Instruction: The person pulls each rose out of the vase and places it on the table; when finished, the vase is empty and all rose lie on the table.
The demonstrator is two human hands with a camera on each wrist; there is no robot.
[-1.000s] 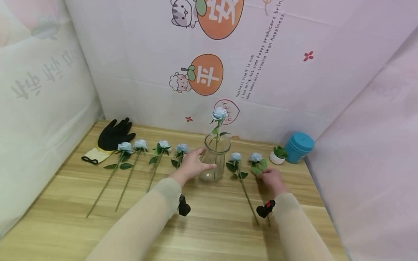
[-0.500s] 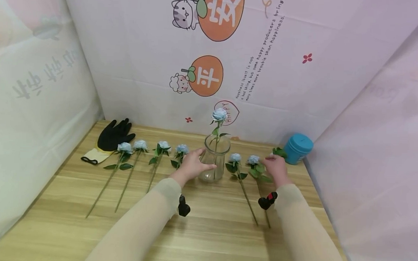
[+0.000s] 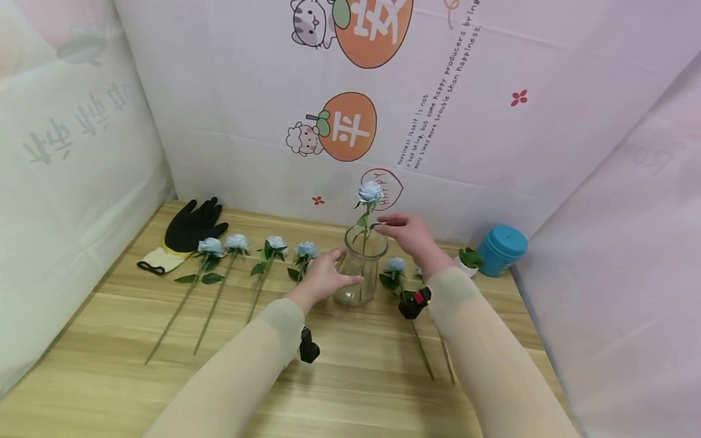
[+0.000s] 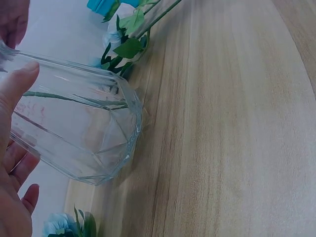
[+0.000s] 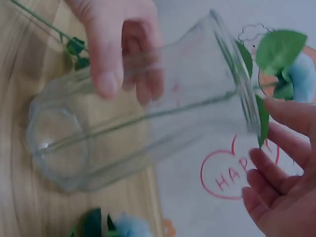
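A clear glass vase (image 3: 355,287) stands upright on the wooden table, with one pale blue artificial rose (image 3: 369,192) in it. My left hand (image 3: 323,277) holds the vase's left side, its thumb across the near face and fingers behind. At the vase's mouth is my right hand (image 3: 406,234), its fingertips by a green leaf (image 5: 262,118) of the rose. In the right wrist view the thumb and fingers stand apart around that leaf; whether they touch it is unclear. To the right lie two more roses (image 3: 395,266), partly covered by my right arm.
Several blue roses (image 3: 211,246) lie left of the vase, stems toward the front. A black and cream glove (image 3: 195,226) is at the back left. At the back right stand a small potted plant (image 3: 469,257) and a blue lidded tub (image 3: 502,250). Printed cloth walls (image 3: 244,112) enclose the table.
My right hand has left the leaves of the far-right rose and moved left and up to the rose in the vase. The left hand stays on the vase.
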